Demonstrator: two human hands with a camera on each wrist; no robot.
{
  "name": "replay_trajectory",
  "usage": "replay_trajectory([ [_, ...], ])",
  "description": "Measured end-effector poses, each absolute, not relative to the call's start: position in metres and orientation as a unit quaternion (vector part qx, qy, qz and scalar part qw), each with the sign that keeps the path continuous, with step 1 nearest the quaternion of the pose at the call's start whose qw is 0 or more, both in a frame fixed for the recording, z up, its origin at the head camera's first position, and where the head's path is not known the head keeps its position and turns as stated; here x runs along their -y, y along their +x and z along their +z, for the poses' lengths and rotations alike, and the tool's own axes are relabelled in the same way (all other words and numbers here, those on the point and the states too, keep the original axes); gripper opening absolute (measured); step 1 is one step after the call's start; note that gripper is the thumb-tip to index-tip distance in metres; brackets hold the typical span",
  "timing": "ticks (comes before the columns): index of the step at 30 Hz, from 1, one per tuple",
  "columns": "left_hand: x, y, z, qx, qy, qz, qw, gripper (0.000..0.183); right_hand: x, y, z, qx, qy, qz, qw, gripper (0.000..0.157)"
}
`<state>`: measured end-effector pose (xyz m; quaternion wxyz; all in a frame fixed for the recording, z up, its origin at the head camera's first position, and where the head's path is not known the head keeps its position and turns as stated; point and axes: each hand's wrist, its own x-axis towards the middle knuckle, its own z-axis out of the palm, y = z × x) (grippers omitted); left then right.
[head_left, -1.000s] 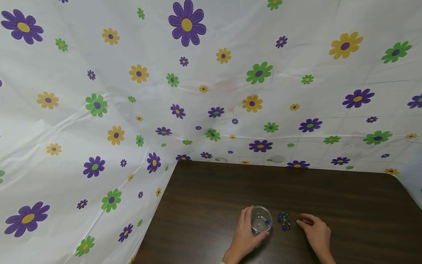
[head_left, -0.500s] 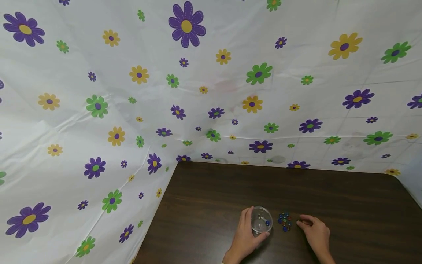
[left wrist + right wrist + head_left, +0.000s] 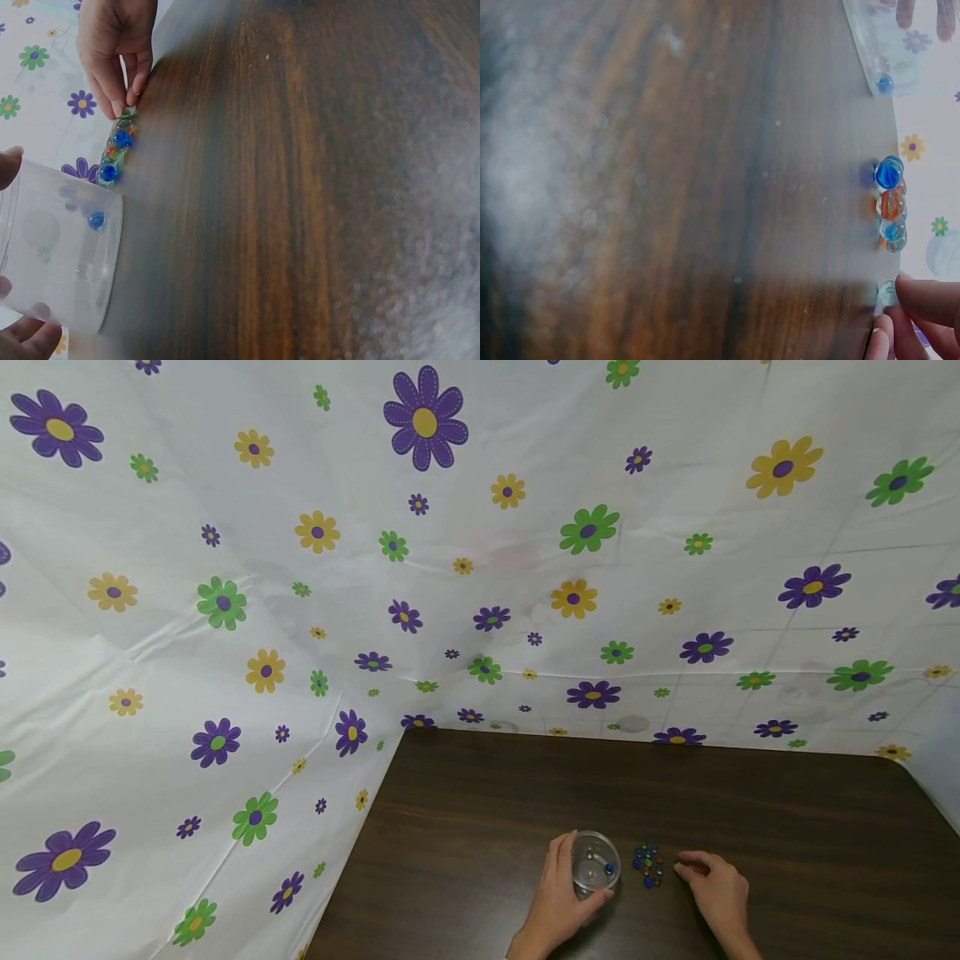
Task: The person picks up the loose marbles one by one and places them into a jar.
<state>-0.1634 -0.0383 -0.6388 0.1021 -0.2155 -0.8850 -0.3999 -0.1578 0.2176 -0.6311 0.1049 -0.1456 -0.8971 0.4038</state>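
Note:
My left hand (image 3: 555,897) grips a clear plastic cup (image 3: 45,225) from its left side, fingers and thumb spread around the wall. Inside the cup lies a blue marble (image 3: 96,220), along with a clear one (image 3: 590,854). Just right of the cup, a cluster of blue, orange and green glass marbles (image 3: 648,863) rests on the table. Beyond that cluster, my right hand (image 3: 717,895) pinches a clear, greenish marble (image 3: 886,295) between thumb and fingertips, low at the tabletop. Its fingers partly cover this marble.
A dark brown wood-grain table (image 3: 480,802) carries everything. White sheeting with purple, yellow and green flowers (image 3: 487,527) hangs behind the table and along its left side.
The right hand's thumb and fingers have drawn slightly closer together around the marble. The left hand and cup hold their place; the head view has shifted very slightly.

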Motion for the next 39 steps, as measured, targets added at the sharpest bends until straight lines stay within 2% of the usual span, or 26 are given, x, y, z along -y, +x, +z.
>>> replay_trajectory([
  [13,0.0385,-0.1629,-0.6381,0.883,-0.218,-0.402,0.104,0.09,-0.2167,-0.1588,-0.6344,0.901,-0.136,0.395,0.113,0.014],
  [23,0.0378,-0.1611,-0.6377,0.885,-0.219,-0.398,0.104,0.09,-0.2193,-0.1614,-0.6357,0.902,-0.137,0.4,0.086,0.014],
  [39,0.0383,-0.1602,-0.6359,0.886,-0.217,-0.396,0.106,0.09,-0.2223,-0.1588,-0.6307,0.892,-0.158,0.401,0.132,0.01],
])
